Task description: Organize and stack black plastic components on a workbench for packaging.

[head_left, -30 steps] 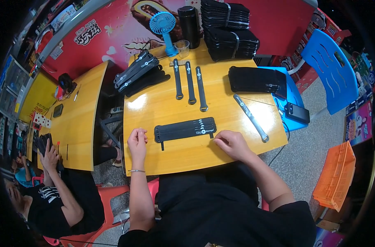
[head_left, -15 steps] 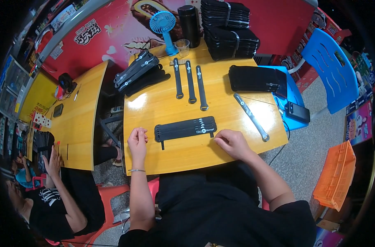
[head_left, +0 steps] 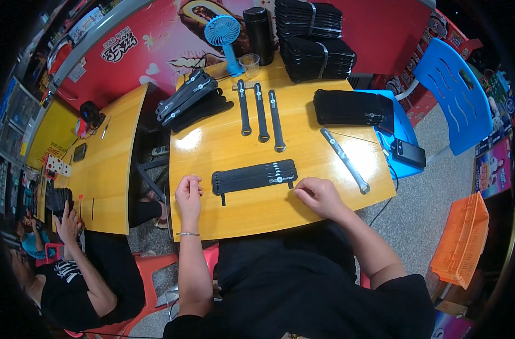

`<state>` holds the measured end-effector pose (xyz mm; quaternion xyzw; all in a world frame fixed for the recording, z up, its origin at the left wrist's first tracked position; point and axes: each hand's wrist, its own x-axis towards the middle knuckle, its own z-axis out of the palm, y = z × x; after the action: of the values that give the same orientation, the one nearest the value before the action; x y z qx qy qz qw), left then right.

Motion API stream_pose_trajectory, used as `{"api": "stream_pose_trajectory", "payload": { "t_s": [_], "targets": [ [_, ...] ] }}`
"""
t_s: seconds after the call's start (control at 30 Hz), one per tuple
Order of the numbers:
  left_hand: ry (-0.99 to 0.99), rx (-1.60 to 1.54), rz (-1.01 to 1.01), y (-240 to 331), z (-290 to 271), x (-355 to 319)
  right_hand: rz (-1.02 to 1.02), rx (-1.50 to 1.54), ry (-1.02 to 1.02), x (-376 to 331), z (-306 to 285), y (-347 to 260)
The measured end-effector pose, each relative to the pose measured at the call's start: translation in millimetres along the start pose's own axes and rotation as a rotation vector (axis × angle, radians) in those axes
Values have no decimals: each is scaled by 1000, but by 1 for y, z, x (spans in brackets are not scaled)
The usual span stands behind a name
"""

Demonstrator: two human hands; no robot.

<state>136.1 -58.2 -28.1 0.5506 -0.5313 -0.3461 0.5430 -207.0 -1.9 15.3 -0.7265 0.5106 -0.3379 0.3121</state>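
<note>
On yellow table (head_left: 223, 152), near front edge — fanned stack of black straps (head_left: 254, 176) lies flat. Left hand (head_left: 188, 194) just left of stack, fingers curled, holding nothing. Right hand (head_left: 318, 195) just right of it, loosely closed, empty. Risk — nudge from either hand could skew fanned stack.

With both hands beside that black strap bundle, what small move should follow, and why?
Probably close the left hand and right hand onto the ends of the strap bundle: it lies flat between them on the wooden table, and neither hand has a grip on it.
</note>
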Motion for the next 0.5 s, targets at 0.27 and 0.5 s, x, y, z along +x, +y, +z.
{"api": "stream_pose_trajectory", "payload": {
  "t_s": [0.27, 0.5],
  "targets": [
    [-7, 2, -11, -1, -1, 0, 13, 6, -3, -1, 0, 0],
    [-16, 5, -3, -3, -3, 0, 6, 6, -2, -1, 1, 0]
  ]
}}
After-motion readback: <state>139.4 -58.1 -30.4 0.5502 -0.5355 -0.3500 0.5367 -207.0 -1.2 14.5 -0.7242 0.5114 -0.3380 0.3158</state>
